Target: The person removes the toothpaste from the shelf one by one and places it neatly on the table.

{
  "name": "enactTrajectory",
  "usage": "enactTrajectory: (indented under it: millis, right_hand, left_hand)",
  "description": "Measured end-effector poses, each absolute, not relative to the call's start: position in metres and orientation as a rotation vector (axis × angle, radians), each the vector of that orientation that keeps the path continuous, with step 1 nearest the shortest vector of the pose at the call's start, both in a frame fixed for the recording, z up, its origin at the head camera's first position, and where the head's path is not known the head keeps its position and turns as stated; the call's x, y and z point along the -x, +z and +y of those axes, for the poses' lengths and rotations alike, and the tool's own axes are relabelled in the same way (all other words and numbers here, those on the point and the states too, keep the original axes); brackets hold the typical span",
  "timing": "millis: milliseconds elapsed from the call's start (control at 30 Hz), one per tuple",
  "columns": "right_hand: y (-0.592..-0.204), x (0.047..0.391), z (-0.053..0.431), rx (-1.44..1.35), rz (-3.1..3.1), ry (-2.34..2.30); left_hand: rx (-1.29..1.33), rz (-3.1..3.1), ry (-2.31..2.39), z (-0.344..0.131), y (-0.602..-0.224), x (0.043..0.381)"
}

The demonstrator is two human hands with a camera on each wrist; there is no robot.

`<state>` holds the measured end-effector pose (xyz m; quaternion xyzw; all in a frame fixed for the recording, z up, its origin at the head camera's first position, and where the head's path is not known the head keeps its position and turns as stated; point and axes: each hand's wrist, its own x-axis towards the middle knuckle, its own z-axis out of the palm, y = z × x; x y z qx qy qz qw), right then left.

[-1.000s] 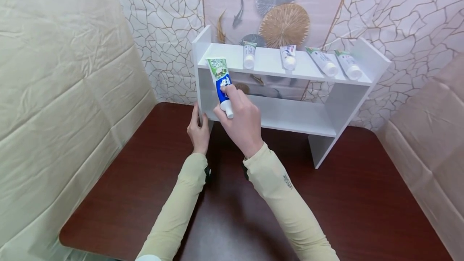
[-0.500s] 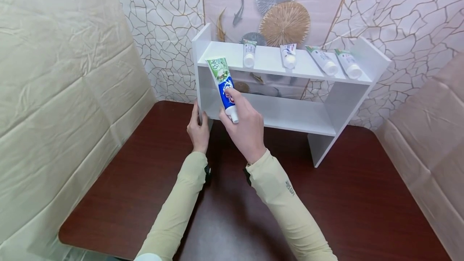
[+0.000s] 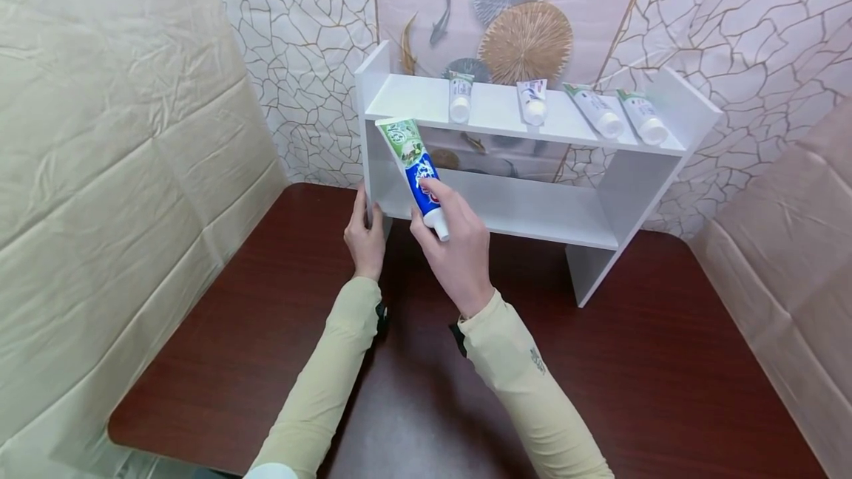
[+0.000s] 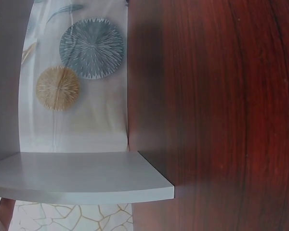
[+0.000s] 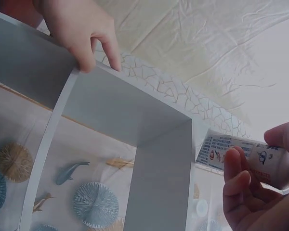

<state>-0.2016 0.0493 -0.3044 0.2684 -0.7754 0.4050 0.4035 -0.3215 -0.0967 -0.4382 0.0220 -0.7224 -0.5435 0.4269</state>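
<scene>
My right hand (image 3: 459, 253) holds a green-and-blue toothpaste tube (image 3: 409, 150) near its white cap, in front of the left part of a white shelf (image 3: 539, 205). The tube's flat end points up and left, and its cap points down toward me. In the right wrist view, fingers curl round the tube (image 5: 221, 150), whose printed back shows. My left hand (image 3: 366, 246) grips the shelf's left side panel low down, thumb at the front edge and fingers along the outer side. The left wrist view shows mainly the shelf panel (image 4: 82, 173), with a bit of hand at the lower left corner.
On the top shelf board lie several tubes, among them a white one (image 3: 460, 98), another white one (image 3: 533, 103) and a slanted green-ended one (image 3: 594, 111). The shelf stands on a dark red-brown table (image 3: 253, 346), with a patterned wall cloth (image 3: 306, 58) behind.
My right hand has drawn the toothpaste tube down, slightly right and toward me, away from the top board. The left hand stays on the side panel.
</scene>
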Motion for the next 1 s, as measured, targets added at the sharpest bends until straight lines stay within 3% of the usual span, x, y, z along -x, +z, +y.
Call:
enactTrajectory:
  millis: [1000]
  right_hand:
    - [-0.339,0.190,0.063,-0.598,-2.046,1.068]
  left_hand:
    - [-0.051,-1.802,-1.372,-0.096,-0.439,0.319]
